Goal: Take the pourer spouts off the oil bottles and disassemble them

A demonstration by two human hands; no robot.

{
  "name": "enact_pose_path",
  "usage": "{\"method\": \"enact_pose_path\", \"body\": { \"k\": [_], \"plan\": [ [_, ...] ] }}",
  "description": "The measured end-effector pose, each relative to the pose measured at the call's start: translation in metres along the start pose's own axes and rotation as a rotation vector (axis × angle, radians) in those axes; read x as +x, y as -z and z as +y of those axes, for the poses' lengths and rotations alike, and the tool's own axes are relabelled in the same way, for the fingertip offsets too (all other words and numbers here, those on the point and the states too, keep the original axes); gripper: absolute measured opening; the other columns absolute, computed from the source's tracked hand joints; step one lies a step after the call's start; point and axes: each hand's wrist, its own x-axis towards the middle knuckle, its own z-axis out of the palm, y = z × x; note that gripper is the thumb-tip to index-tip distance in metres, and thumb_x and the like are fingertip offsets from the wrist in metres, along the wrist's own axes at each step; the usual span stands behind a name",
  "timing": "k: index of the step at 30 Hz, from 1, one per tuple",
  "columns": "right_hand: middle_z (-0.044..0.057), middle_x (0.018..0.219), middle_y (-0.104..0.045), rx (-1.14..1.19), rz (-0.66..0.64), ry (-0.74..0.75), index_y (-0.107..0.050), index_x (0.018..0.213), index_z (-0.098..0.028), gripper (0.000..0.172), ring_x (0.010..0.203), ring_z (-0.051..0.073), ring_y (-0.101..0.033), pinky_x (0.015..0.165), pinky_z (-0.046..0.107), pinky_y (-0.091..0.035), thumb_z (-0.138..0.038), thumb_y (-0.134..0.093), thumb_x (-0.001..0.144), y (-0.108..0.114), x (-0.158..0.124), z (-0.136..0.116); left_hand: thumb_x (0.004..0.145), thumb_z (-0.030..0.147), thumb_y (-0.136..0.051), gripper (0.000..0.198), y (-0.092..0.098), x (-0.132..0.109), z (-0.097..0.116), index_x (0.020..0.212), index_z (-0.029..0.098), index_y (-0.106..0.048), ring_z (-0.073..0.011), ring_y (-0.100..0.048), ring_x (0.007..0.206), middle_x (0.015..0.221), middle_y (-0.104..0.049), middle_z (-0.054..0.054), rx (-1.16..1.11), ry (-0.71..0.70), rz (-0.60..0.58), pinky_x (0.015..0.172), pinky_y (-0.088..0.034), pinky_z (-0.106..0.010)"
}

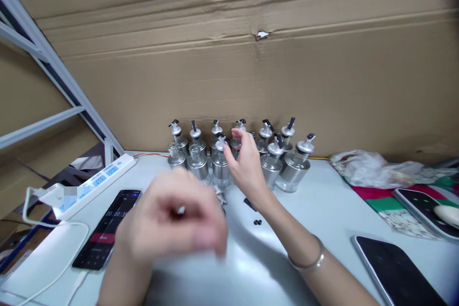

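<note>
Bottles of clear glass with metal pourer caps stand clustered at twelve o'clock on the white desk, against a cardboard wall. The right hand reaches into the cluster's middle, fingers loosely apart, tips at one cap and not clamped on it. The left hand, at seven o'clock and blurred, has curled fingers; I cannot tell whether it holds anything. Small black parts lie just beside the right wrist. A phone lies at nine o'clock — a dark tablet at four.
</note>
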Motion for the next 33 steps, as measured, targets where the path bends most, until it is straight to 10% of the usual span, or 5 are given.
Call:
{"method": "enact_pose_path", "body": {
  "k": [6,12,20,26,33],
  "plan": [
    [0.006,0.086,-0.062,0.137,-0.045,0.015,-0.053,0.088,-0.019,0.009,0.081,0.02,-0.059,0.075,0.034,-0.045,-0.025,-0.046,0.086,-0.026,0.015,0.007,0.089,0.035,-0.049,0.016,-0.002,0.052,-0.015,0.097,0.022,-0.055,-0.012,-0.048,0.058,0.069,-0.053,0.002,0.32,0.106,0.059,0.05,-0.037,-0.023],
    [0.002,0.078,-0.058,0.236,0.052,0.028,-0.048,0.083,-0.021,0.009,0.074,0.017,-0.056,0.066,0.029,-0.042,-0.026,-0.043,0.088,-0.026,0.011,0.006,0.084,0.034,-0.056,0.065,-0.012,0.058,-0.049,0.138,0.023,-0.023,-0.0268,-0.051,0.114,0.131,-0.043,-0.014,0.431,0.089,0.065,0.086,-0.047,-0.039],
    [-0.007,0.053,-0.041,0.502,0.331,0.093,-0.038,0.059,-0.022,0.032,0.05,0.009,-0.041,0.052,0.025,-0.036,-0.023,-0.06,0.081,0.015,0.005,-0.047,0.075,0.016,-0.055,0.03,-0.06,0.071,-0.042,0.106,0.019,-0.052,-0.0245,-0.059,0.1,0.109,-0.062,-0.009,0.272,-0.163,0.16,0.083,-0.048,-0.035],
    [-0.007,0.041,-0.031,0.54,0.093,0.061,-0.032,0.042,-0.02,0.044,0.04,0.006,-0.032,0.044,0.025,-0.026,-0.014,-0.05,0.081,0.041,0.0,-0.067,0.069,0.02,-0.05,0.005,-0.091,0.065,-0.043,0.066,0.019,-0.046,-0.0177,-0.054,0.059,0.063,-0.055,-0.003,0.267,-0.307,0.313,0.052,-0.039,-0.027],
    [-0.007,0.037,-0.034,0.651,-0.152,-0.086,-0.031,0.04,-0.02,0.041,0.037,0.005,-0.032,0.039,0.023,-0.024,-0.012,-0.051,0.076,0.054,0.009,-0.063,0.062,0.02,-0.053,0.004,-0.085,0.063,-0.035,0.062,0.017,-0.051,-0.0165,-0.054,0.062,0.063,-0.057,0.0,-0.074,-0.07,0.058,0.055,-0.04,-0.026]
  ]
}}
